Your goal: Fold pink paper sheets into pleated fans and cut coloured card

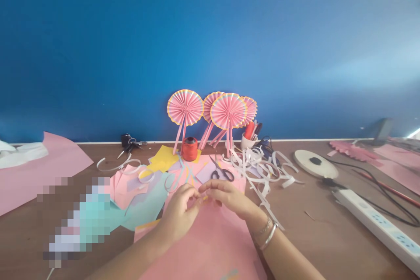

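My left hand (182, 210) and my right hand (227, 197) meet over a large pink paper sheet (210, 245). Between their fingertips shows a small yellow paper strip (205, 198), pinched from both sides and mostly covered by the fingers. Just beyond the hands, scissors (222, 174) with dark handles lie on the papers. A spool of red thread (189, 150) stands behind them. Several round pleated pink paper fans (185, 107) with yellow edges and paper-strip handles lean against the blue wall.
Curled white paper strips (262, 170) spill to the right of the scissors. Teal paper (144, 210) and pink scraps (126, 188) lie at the left. A white power strip (377, 223), cables and a round white disc (315, 163) occupy the right. Keys (131, 143) sit near the wall.
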`<act>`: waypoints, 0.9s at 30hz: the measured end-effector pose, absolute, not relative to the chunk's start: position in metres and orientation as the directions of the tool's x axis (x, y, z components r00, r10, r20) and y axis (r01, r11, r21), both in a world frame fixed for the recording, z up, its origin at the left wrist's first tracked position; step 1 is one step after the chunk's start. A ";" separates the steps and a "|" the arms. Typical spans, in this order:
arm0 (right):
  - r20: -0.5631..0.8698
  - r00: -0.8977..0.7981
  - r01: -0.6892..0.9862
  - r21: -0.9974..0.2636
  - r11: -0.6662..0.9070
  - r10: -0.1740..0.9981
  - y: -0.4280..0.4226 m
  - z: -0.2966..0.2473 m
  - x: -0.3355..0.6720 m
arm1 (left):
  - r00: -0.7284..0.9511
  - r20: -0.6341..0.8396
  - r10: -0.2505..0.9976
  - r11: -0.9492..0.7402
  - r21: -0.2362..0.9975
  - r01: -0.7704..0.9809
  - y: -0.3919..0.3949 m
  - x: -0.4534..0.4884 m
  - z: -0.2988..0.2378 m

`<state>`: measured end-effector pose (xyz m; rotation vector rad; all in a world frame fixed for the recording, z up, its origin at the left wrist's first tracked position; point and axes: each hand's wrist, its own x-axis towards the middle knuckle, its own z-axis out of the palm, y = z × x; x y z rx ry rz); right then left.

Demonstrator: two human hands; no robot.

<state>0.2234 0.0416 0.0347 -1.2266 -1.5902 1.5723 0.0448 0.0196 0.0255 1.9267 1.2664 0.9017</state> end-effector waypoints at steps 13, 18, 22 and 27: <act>-0.345 -0.403 -0.009 -0.925 -0.381 0.848 0.043 0.030 0.222 | 0.248 0.434 0.866 -0.479 0.576 0.662 0.018 0.042 0.027; -0.339 -0.345 -0.052 -0.924 -0.378 0.875 0.042 0.031 0.216 | 0.268 0.452 0.851 -0.505 0.562 0.655 0.015 0.044 0.023; -0.299 -0.339 -0.074 -0.937 -0.342 0.892 0.041 0.034 0.215 | 0.277 0.392 0.877 -0.475 0.629 0.615 0.015 0.045 0.024; -0.242 -0.349 0.132 -0.969 -0.208 0.906 0.040 0.032 0.215 | 0.213 0.320 0.923 -0.383 0.731 0.564 0.019 0.041 0.030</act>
